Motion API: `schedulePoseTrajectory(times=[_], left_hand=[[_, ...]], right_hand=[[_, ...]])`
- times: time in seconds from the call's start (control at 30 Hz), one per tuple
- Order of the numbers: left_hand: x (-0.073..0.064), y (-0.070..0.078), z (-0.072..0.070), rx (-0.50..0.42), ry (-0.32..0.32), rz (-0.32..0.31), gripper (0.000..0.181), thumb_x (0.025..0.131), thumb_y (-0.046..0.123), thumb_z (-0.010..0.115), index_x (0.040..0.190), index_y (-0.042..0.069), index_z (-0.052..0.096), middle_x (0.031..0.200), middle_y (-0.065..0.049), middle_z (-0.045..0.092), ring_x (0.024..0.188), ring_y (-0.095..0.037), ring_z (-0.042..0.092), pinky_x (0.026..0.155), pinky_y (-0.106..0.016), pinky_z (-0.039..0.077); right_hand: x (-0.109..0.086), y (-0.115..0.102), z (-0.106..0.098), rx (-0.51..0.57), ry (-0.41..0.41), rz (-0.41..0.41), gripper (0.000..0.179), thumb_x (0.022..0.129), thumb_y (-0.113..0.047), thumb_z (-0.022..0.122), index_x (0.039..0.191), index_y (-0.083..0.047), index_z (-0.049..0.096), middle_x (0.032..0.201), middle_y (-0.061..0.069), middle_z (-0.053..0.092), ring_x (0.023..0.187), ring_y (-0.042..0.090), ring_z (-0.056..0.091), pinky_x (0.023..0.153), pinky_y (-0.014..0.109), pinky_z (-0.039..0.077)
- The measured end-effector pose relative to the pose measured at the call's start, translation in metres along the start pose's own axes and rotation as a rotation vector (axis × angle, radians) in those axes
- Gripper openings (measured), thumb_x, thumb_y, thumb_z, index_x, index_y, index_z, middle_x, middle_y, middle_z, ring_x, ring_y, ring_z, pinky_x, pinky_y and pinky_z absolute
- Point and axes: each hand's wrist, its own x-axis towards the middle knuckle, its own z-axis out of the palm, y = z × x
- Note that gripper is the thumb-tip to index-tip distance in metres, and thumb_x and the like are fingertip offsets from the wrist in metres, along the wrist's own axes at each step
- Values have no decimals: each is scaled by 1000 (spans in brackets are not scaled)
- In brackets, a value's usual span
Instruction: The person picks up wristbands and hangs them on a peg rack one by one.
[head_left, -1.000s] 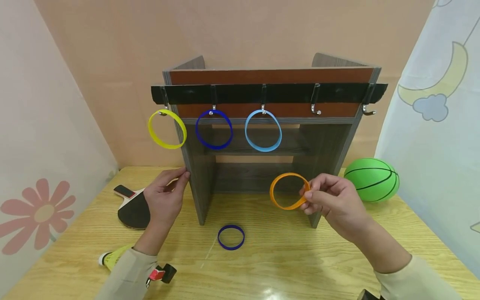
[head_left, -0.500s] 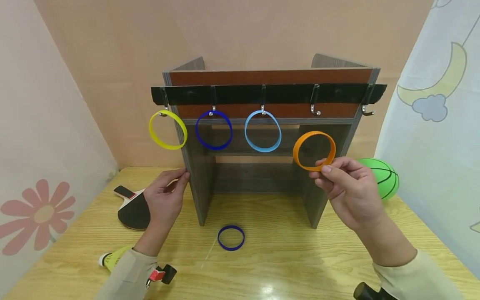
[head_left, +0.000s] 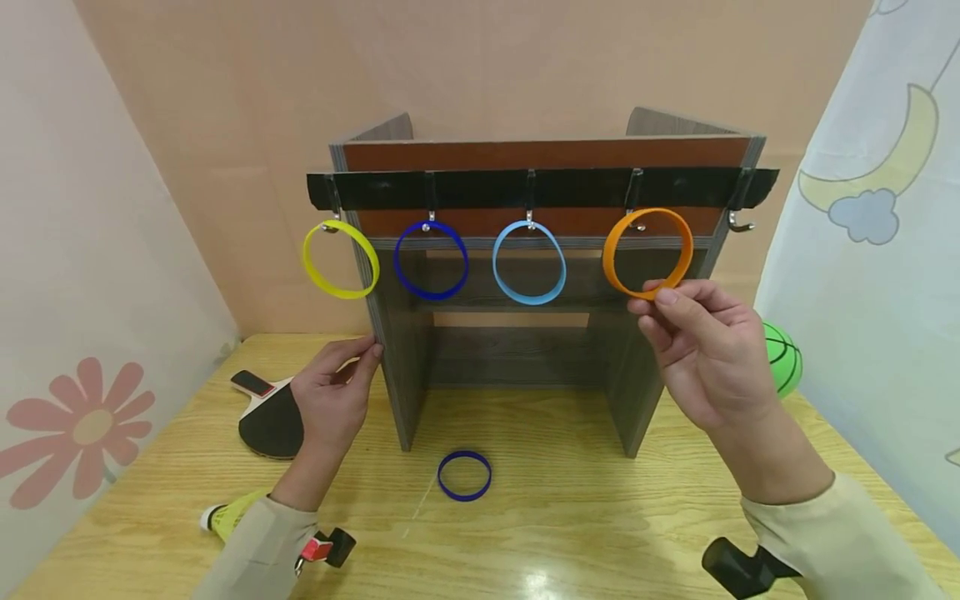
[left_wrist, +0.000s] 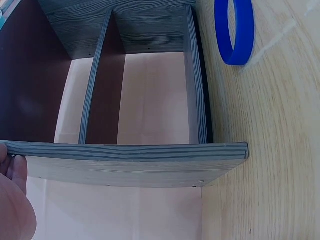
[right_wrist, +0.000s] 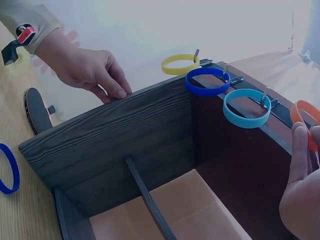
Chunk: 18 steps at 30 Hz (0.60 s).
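Note:
My right hand [head_left: 712,358] pinches an orange silicone wristband [head_left: 610,254] by its lower edge. The band stands upright in front of the fourth hook [head_left: 637,226], which shows through its opening. My left hand [head_left: 330,400] pinches the front edge of the grey wooden shelf [head_left: 397,358] at its left side panel; in the right wrist view the thumb lies on that edge. From the first three hooks hang a yellow wristband [head_left: 345,293], a dark blue wristband [head_left: 435,296] and a light blue wristband [head_left: 534,301]. Another dark blue wristband [head_left: 465,497] lies on the table.
A black hook strip [head_left: 480,189] runs across the shelf's top front, with a bare fifth hook [head_left: 741,225] at its right end. A table tennis bat [head_left: 270,425] and a yellow shuttlecock [head_left: 228,515] lie on the left. A green ball [head_left: 783,362] sits behind my right hand.
My right hand has risen and moved right with the orange wristband, from low in front of the shelf up to the fourth hook. The left hand has stayed at the panel.

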Motion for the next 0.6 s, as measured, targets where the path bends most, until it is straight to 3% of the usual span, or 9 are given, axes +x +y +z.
schedulePoseTrajectory(times=[0.2, 0.4, 0.6], left_hand=[[1, 0, 1, 9, 2, 2, 13, 73, -28, 63, 84, -21, 65, 80, -29, 64, 78, -11, 65, 70, -20, 55], [3, 9, 3, 11, -5, 2, 13, 72, -29, 62, 83, -23, 64, 79, -32, 62, 77, -11, 65, 69, -21, 56], [2, 7, 2, 14, -7, 2, 13, 71, -30, 62, 83, -23, 64, 79, -32, 62, 77, -11, 65, 69, -21, 56]], right_hand=[[5, 3, -2, 42, 22, 20, 20, 92, 18, 44, 89, 14, 64, 93, 24, 65, 81, 32, 68, 75, 31, 56], [6, 7, -4, 33, 28, 6, 20, 92, 18, 44, 90, 14, 64, 92, 25, 66, 83, 33, 67, 75, 31, 56], [6, 10, -6, 25, 40, 1, 19, 91, 18, 46, 89, 13, 64, 91, 24, 66, 82, 32, 67, 75, 31, 56]])
